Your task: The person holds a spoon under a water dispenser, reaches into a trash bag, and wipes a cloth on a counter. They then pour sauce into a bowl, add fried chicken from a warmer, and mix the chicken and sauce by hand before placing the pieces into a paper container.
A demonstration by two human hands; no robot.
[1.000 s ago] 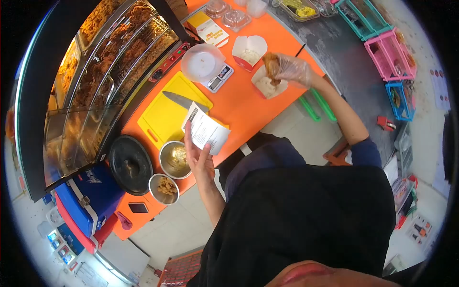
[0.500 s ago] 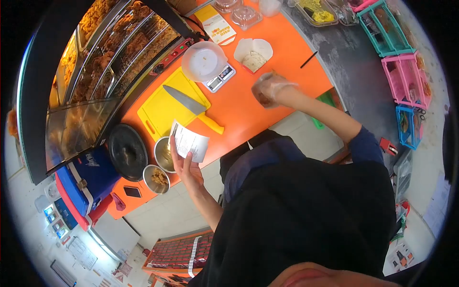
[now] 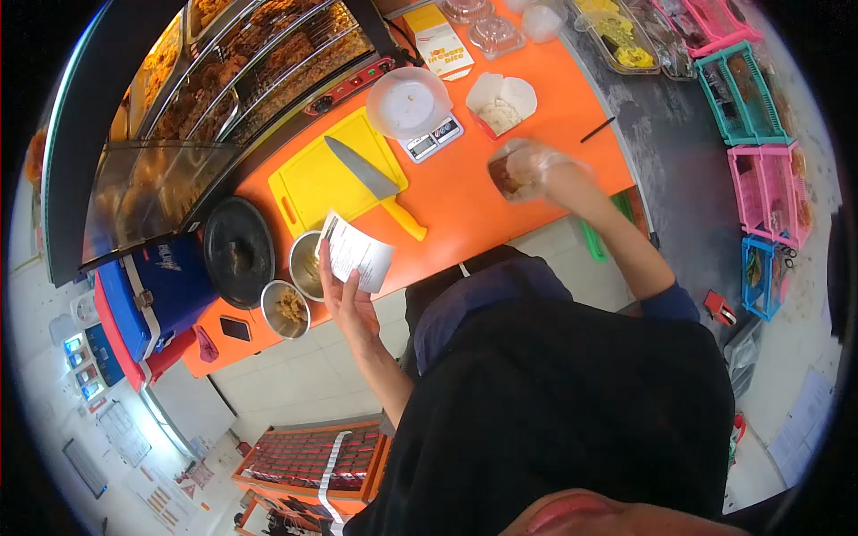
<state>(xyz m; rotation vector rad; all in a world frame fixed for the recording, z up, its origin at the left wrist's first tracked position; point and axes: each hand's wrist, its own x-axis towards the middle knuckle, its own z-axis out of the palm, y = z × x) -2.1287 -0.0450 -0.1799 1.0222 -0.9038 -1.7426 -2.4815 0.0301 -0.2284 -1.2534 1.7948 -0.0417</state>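
Note:
A printed paper slip (image 3: pixel 359 255) is pinched between the thumb and fingers of my left hand (image 3: pixel 350 302), held up over the table's front edge. My right hand (image 3: pixel 547 171) wears a thin clear plastic glove and is smeared by motion. Its fingers overlap a small tub with brown contents (image 3: pixel 511 179); I cannot tell whether they grip anything. Just beyond stands an open white takeaway box (image 3: pixel 500 103) with pale food inside. Left of that box, a round translucent bowl (image 3: pixel 409 103) sits on a digital scale (image 3: pixel 433 138).
On the orange table (image 3: pixel 465 205), a knife (image 3: pixel 362 170) lies across a yellow cutting board (image 3: pixel 299 183). Two metal bowls (image 3: pixel 286 310) and a black lid (image 3: pixel 239 253) are at the left, beside a glass food warmer (image 3: pixel 241 80). Coloured baskets (image 3: pixel 742 94) line the right side.
The camera view has shifted, so the table appears slightly farther right. My gloved right hand has moved further over the tub. My left hand keeps hold of the slip.

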